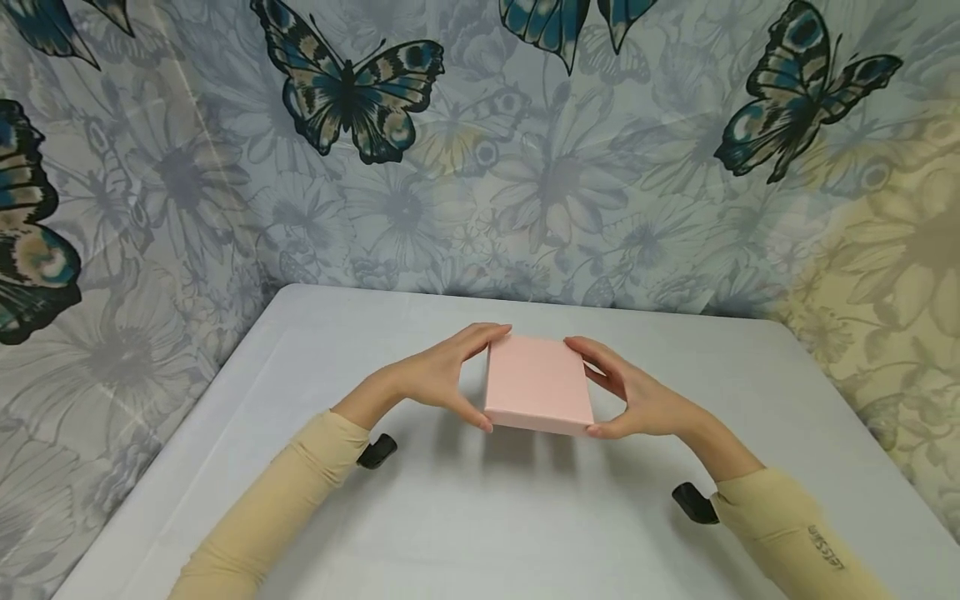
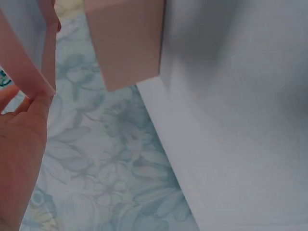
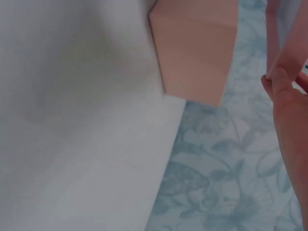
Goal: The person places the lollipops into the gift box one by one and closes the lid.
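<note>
A pink box lid (image 1: 536, 379) is held up by both hands, one at each side. My left hand (image 1: 442, 375) grips its left edge, with the thumb at the near corner and the fingers at the far corner. Likewise my right hand (image 1: 641, 396) pinches the right edge between thumb and fingers. Both wrist views show the lid's pale hollow underside. Below it, apart from the lid, a pink box (image 2: 127, 45) stands on the white table; its side also shows in the right wrist view. From the head view the lid hides this box, and its contents cannot be seen.
The white table (image 1: 420, 533) reaches back to a wall covering (image 1: 480, 200) printed with flowers and butterflies. A black wrist device (image 1: 377, 452) sits under the left sleeve, and another black device (image 1: 695, 503) by the right sleeve.
</note>
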Tool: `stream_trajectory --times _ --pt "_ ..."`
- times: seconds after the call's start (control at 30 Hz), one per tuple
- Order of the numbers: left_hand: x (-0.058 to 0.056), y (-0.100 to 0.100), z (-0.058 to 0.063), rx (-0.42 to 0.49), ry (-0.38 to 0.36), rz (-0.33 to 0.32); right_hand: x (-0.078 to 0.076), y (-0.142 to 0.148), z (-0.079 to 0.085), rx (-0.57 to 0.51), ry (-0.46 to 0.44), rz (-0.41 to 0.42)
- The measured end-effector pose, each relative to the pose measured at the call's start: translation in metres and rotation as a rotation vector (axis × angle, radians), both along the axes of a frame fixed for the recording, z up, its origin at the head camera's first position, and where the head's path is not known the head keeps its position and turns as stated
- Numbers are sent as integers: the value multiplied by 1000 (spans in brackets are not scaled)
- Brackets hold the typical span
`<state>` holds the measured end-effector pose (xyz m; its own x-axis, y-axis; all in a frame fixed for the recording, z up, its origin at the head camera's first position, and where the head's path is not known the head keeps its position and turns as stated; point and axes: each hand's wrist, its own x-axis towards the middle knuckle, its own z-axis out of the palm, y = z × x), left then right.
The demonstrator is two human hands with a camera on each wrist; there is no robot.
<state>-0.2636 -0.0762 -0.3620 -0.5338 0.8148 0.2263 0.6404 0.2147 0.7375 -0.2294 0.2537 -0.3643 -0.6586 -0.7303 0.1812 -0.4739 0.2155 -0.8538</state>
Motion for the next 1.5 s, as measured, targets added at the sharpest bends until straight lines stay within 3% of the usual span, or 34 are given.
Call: stream_trajectory --times 0.23,0.5,0.8,1.5 --pt "-29 11 -13 -96 -10 22 -23 8 -12 34 -20 -14" --pt "-42 19 -23 -225 1 63 -35 14 -26 68 -57 -25" --pt "-47 23 -32 -247 -8 75 -41 17 -38 80 -68 -29" --pt "-49 24 -46 -275 -31 85 -46 16 -50 80 -110 -19"
